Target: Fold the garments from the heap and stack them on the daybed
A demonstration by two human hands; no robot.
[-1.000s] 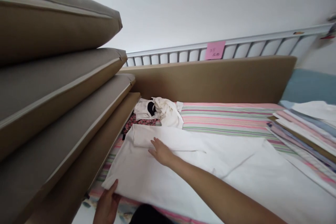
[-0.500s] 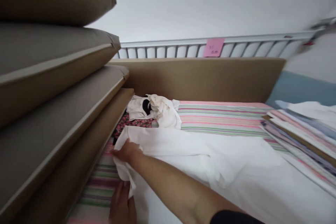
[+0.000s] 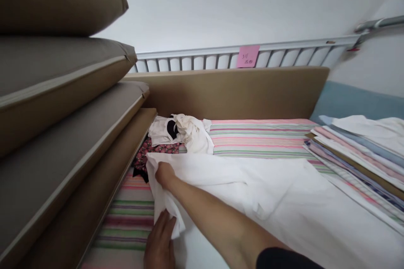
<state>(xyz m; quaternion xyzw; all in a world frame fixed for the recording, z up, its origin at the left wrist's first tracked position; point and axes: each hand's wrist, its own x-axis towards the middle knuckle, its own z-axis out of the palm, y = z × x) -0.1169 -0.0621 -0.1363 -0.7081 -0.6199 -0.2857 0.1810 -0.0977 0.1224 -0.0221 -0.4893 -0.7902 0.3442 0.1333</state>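
Note:
A large white cloth lies spread over a striped sheet. My right hand reaches across to the cloth's far left corner, its fingers curled shut on the fabric there. My left hand is at the bottom edge of the view, just below. Its fingers point up and hold the bunched lower corner of the same cloth. The left edge of the cloth is gathered between my two hands, baring the striped sheet beside it.
Brown cushions are stacked high on the left. A crumpled white garment and a floral fabric lie behind the cloth. A brown backrest and a white railing with a pink note stand behind. Folded linens are piled at right.
My right hand slid left from the middle of the folded edge to the corner and closed on it. The cloth's left edge got pulled inward and bunched, and my left hand moved right with it.

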